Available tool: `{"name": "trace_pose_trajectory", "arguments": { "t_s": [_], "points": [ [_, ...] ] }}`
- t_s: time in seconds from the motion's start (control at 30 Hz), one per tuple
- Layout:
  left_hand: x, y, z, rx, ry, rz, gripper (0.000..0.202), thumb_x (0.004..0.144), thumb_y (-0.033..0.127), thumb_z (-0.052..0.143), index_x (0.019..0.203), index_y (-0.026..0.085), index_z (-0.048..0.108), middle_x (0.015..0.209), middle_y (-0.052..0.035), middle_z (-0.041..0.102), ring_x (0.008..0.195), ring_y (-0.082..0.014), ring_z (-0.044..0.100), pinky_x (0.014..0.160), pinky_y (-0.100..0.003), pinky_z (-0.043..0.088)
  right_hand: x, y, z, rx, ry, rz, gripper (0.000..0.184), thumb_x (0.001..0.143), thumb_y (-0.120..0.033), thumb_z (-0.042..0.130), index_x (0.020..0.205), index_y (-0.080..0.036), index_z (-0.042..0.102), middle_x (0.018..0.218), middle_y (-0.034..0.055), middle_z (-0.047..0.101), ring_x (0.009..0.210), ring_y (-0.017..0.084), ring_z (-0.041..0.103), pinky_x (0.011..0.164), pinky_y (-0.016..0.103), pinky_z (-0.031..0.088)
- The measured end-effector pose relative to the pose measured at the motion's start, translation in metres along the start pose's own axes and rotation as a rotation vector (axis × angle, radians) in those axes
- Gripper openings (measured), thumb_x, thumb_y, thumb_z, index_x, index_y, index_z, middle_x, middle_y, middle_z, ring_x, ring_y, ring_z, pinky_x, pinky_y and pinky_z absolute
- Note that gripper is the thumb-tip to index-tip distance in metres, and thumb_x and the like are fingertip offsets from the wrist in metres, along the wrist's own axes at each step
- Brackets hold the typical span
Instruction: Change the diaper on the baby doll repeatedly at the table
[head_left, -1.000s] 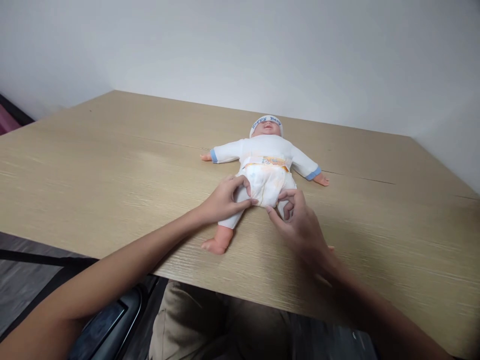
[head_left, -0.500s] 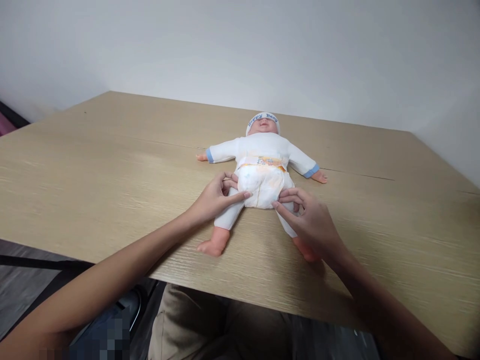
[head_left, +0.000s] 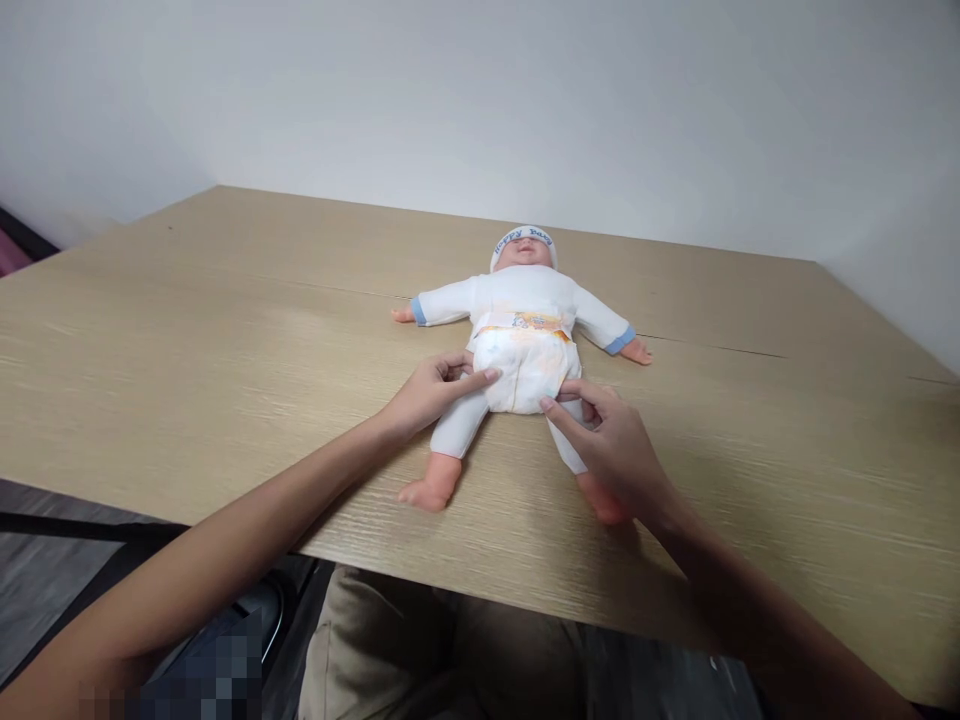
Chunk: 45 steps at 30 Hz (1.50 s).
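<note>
In the head view, a baby doll (head_left: 525,288) lies on its back on the wood-grained bench (head_left: 285,350), its head towards the wall (head_left: 480,110) and its feet towards the person. Its arms spread out to both sides, the white sleeves ending in blue cuffs, and its legs lie apart. A white cap (head_left: 504,246) with blue lettering sits on the doll's head. The diaper (head_left: 517,365) is around the doll's hips, over the white suit, with a printed orange-and-white band across the waist. The left hand (head_left: 427,395) is at the doll's hip on the person's left, its thumb laid on the diaper's front and its fingers curled at the leg edge; that grip is narrow, and whether it pinches the material I cannot tell. The right hand (head_left: 611,430) is across from it, over the doll's other thigh, thumb and forefinger close together at the diaper's lower leg edge; this grip is narrow too, and again I cannot tell whether the edge is caught between the tips. The right hand partly covers the doll's leg on that side. Nearer the person than the doll, below the bench's front edge, are the person's tan trousers (head_left: 375,640) and, farther left, the dark floor (head_left: 45,570).
</note>
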<state>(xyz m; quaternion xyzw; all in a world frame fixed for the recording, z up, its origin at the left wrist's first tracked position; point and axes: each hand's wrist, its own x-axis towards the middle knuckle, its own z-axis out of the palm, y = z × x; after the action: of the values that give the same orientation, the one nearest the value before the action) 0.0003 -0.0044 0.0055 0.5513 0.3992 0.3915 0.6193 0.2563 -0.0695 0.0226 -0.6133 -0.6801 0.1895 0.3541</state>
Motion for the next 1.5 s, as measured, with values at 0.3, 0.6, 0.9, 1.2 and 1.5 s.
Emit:
{"name": "trace_pose_trajectory", "arguments": {
  "t_s": [0.3,0.6,0.9,1.2,1.5],
  "points": [
    [0.006,-0.007,-0.008,-0.028,-0.058,0.050,0.040,0.093,0.055,0.089,0.102,0.017,0.079,0.093,-0.0049,0.072,0.082,-0.0157,0.060,0.069,-0.028,0.041,-0.003,0.003,0.006,-0.069,0.117,-0.126,0.028,0.103,-0.050,0.071,0.103,-0.024,0.081,0.104,0.0097,0.076,0.105,0.032,0.065,0.101,0.048,0.050],
    [0.007,-0.011,-0.010,0.006,-0.052,0.092,0.036,0.094,0.052,0.089,0.098,0.017,0.079,0.088,-0.0031,0.072,0.077,-0.0137,0.059,0.067,-0.028,0.039,-0.001,0.008,-0.001,-0.042,0.043,-0.116,0.028,0.103,-0.048,0.071,0.107,-0.023,0.084,0.097,0.0064,0.068,0.093,0.027,0.068,0.092,0.045,0.053],
    [-0.012,-0.005,-0.022,0.075,-0.095,0.108,0.039,0.101,0.049,0.079,0.130,0.021,0.078,0.128,-0.0110,0.083,0.119,-0.0261,0.076,0.104,-0.040,0.056,0.005,0.025,-0.010,-0.080,0.241,-0.240,0.024,0.106,-0.044,0.067,0.096,-0.024,0.078,0.088,0.0036,0.070,0.079,0.023,0.061,0.079,0.039,0.050],
    [0.060,-0.016,-0.065,1.171,0.383,0.573,0.050,0.101,0.042,0.069,0.146,0.019,0.062,0.157,-0.0187,0.064,0.144,-0.0403,0.053,0.124,-0.059,0.038,0.107,0.106,-0.001,-0.583,0.369,-0.306,0.057,0.098,-0.042,0.065,0.147,-0.015,0.062,0.152,0.0246,0.063,0.133,0.044,0.057,0.113,0.060,0.044],
    [0.136,-0.011,-0.066,1.410,0.351,0.404,0.061,0.103,0.048,0.056,0.154,0.015,0.055,0.141,-0.0227,0.071,0.125,-0.0435,0.062,0.113,-0.055,0.037,0.140,0.104,0.005,-0.528,0.226,-0.248,0.062,0.101,-0.046,0.056,0.153,-0.013,0.061,0.134,0.0217,0.076,0.117,0.040,0.069,0.102,0.051,0.052]
  ]
}}
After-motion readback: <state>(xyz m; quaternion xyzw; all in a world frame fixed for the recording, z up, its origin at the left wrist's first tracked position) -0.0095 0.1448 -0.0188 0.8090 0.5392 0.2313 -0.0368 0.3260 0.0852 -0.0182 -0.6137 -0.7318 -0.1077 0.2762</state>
